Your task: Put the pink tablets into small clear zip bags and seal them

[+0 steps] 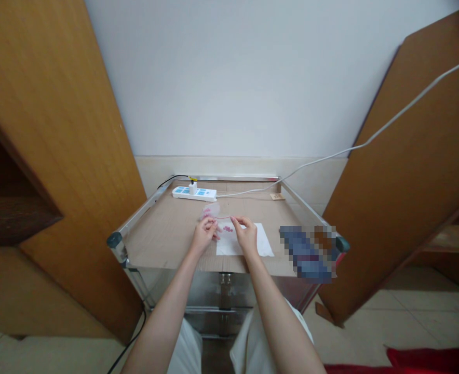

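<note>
The right hand (pixel 245 234) is pinching a thread (pixel 224 217) running toward the left hand (pixel 204 235), whose grip I cannot tell; between the hands, pink beads (pixel 228 228) are lying, seemingly loose, on paper (pixel 229 247), so a careless brush could be scattering them

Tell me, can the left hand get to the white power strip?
Probably yes: the power strip lies just beyond the left hand, with nothing tall between, just cardboard and clear plastic. Its fingers seem to pinch a thin string, so it may need to let go first.
</note>
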